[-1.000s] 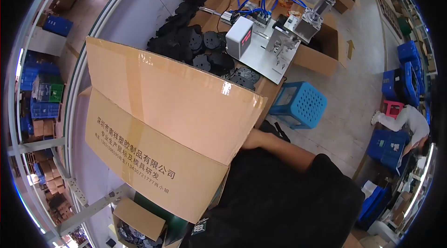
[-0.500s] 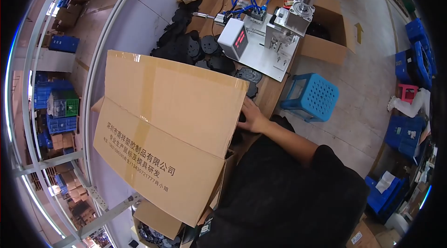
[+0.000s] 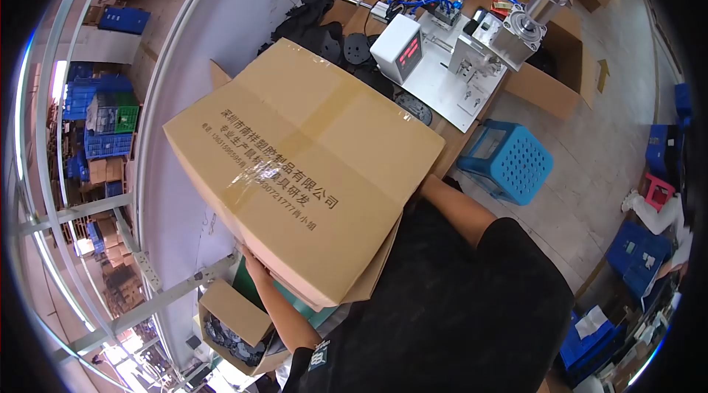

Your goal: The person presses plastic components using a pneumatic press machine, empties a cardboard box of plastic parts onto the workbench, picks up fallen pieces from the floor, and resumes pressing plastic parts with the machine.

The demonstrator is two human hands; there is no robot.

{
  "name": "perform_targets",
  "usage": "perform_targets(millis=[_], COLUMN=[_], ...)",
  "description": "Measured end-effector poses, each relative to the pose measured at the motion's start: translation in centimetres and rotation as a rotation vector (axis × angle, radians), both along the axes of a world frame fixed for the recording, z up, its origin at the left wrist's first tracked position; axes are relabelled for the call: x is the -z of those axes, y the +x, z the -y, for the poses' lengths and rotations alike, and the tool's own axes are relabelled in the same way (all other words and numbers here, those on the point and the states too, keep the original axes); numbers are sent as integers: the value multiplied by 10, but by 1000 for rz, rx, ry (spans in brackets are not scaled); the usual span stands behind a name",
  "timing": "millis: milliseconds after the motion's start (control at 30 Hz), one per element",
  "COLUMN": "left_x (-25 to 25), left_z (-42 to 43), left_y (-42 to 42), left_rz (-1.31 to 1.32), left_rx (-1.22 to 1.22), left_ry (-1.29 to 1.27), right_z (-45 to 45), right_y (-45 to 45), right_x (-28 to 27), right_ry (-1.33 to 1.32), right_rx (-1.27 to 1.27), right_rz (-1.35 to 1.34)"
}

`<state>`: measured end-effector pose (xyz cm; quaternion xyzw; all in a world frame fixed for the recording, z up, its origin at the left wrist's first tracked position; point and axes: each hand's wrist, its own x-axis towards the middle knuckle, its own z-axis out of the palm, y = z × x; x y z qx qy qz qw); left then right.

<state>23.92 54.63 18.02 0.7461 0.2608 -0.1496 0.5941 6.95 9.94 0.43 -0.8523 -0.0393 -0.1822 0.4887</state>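
Observation:
A large brown cardboard box (image 3: 354, 164), printed with dark Chinese lettering and sealed with clear tape, fills the middle of the head view, lying at a slant in front of my body. My left hand (image 3: 254, 264) grips its lower left edge, the fingertips going out of sight beneath the box. On the opposite side, my right hand (image 3: 431, 185) reaches behind the near right edge. Only the wrist end of it shows, and its fingers are hidden by the cardboard.
Beyond the box, a metal press fixture (image 3: 461, 68) with a white display unit (image 3: 397, 48) and blue air hoses stands on the wooden table. A blue stool (image 3: 509, 161) is at the right. An open carton (image 3: 232, 312) of dark parts sits lower left.
The cardboard box has shifted right and turned, and its raised panel now lies flatter. My left hand has come into view at its lower edge, while my right hand has slipped mostly behind it.

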Motion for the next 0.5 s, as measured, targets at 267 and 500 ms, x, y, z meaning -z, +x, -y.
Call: perform_targets(millis=[267,500], left_x=[33,22], left_z=[-30,-11], left_y=[-5,-20], left_rz=[65,38], left_rx=[65,-4], left_ry=[-125,-212], right_z=[4,-4], right_y=[5,-2], right_x=[-6,-11], right_ry=[87,168], right_rx=[85,156], right_rz=[-12,-105])
